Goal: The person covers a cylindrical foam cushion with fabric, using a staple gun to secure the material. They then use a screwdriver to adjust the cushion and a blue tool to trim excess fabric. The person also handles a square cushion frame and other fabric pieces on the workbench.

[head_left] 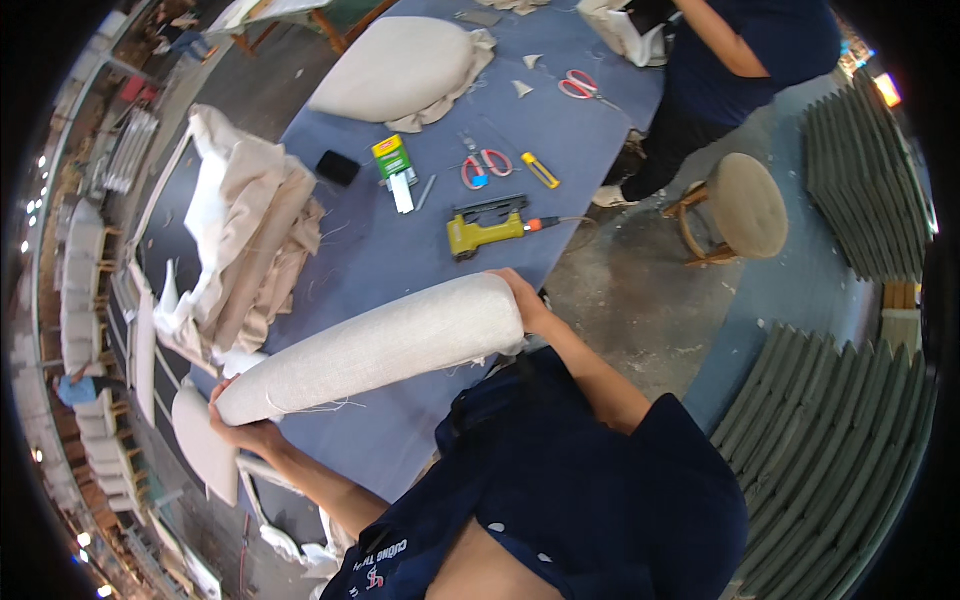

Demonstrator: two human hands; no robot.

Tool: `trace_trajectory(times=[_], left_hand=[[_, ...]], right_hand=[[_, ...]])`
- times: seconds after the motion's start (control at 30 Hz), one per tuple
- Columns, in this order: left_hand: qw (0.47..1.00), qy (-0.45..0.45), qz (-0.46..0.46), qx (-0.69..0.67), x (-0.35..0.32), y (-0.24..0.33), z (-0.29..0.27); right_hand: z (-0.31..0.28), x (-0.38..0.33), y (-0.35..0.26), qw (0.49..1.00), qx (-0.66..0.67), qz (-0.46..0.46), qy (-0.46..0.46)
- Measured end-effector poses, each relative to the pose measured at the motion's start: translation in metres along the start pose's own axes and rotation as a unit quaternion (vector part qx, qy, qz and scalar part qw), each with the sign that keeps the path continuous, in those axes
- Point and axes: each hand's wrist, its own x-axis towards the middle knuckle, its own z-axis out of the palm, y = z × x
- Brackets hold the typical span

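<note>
A long upholstered seat cushion [370, 345] in pale linen-like fabric is held up slantwise over the blue table, its edge toward me. At its lower-left end my left hand [240, 425] grips it, fingers partly hidden behind the cushion. My right hand [523, 298] clasps the opposite end, also with fingers partly out of sight. Loose threads hang from the near side of the cloth. Just beyond the cushion lies a yellow-green staple gun [480, 235] with an orange hose fitting.
On the blue table [400, 440] are red-handled scissors [484, 168], a yellow utility knife [540, 170], a green-yellow box [392, 158] and another covered cushion [400, 72]. Beige fabric [255, 230] is heaped at left. A co-worker [745, 60] stands at the far right, near a round stool [745, 205].
</note>
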Motion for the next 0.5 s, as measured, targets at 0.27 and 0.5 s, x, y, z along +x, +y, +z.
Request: trace_trajectory(times=[0.27,0.5], left_hand=[[0.999,0.015,-0.021,-0.038,0.018,-0.016,-0.043],[0.996,0.028,-0.037,-0.078,0.023,-0.022,-0.055]], right_hand=[[0.004,0.015,-0.025,0.998,-0.036,-0.029,-0.039],[0.012,0.026,-0.040,0.998,-0.018,-0.021,-0.053]])
